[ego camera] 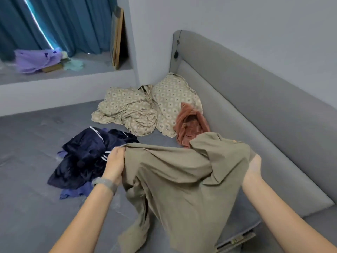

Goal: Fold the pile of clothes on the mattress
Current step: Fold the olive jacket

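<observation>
The person holds an olive-green garment (182,179) up above the grey mattress (32,198), between the two hands. The left hand (114,161) pinches the top edge of the garment at its left corner, with the fingers curled around the cloth, so this grip is closed on the fabric. A grey band (104,183) sits on the left wrist. The right hand (254,167) is at the right side of the garment, and its fingers go behind the cloth; the fabric hides them, but the cloth hangs from this hand, so the grip there is also holding it. The garment hangs down in loose folds, and its lower end reaches toward the near edge of the mattress. To the left of it, a pile of dark navy clothes (87,156) with white stripes lies on the mattress, with a blue-purple piece (76,192) under it. Behind the garment lies a crumpled rust-brown cloth (189,125), touching a patterned beige pillow (173,99) and beside a patterned beige sheet (125,108). A grey padded headboard (255,106) runs along the right side. Far at the left, teal curtains (69,22) hang over a ledge that carries a purple cloth (34,60).
</observation>
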A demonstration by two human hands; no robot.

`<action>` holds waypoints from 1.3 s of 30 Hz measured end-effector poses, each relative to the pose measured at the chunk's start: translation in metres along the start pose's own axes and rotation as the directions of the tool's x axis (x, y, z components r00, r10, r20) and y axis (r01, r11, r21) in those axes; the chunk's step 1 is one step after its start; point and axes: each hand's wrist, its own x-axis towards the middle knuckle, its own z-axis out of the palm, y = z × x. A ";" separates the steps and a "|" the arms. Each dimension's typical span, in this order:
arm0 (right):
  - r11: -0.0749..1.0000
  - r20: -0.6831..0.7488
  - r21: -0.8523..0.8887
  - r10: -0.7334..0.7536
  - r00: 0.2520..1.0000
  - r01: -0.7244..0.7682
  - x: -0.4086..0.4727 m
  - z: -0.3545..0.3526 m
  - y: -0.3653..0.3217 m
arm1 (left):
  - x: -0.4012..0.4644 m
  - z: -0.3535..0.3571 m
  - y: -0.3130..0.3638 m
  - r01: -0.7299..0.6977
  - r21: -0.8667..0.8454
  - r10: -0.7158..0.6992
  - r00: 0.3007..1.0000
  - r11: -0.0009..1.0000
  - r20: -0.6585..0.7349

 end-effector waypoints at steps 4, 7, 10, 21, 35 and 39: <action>0.986 0.077 -0.032 0.167 0.983 -0.165 0.066 -0.041 -0.020 | -0.012 0.000 0.049 -0.204 0.222 0.258 0.933 0.954 -0.251; 0.943 0.178 -0.078 0.331 0.927 -0.322 0.098 -0.063 -0.026 | -0.030 -0.024 0.060 -0.256 0.328 0.382 0.827 0.909 -0.412; 0.888 0.137 -0.178 0.450 0.882 -0.425 0.109 -0.069 -0.030 | -0.053 -0.056 0.076 -0.247 0.449 0.462 0.752 0.859 -0.470; 0.867 0.193 -0.499 0.102 0.976 0.008 0.128 -0.025 -0.039 | -0.004 -0.069 0.135 -0.259 0.884 0.689 0.719 0.389 -0.092; -0.668 0.034 -0.577 0.556 0.831 0.470 0.234 -0.229 0.241 | 0.038 0.091 -0.326 -0.182 0.981 -0.455 0.869 0.069 0.194; -0.781 -0.221 -0.495 0.537 0.814 0.381 0.230 -0.315 0.281 | 0.011 0.095 -0.448 -0.171 0.982 -0.539 0.821 0.084 0.189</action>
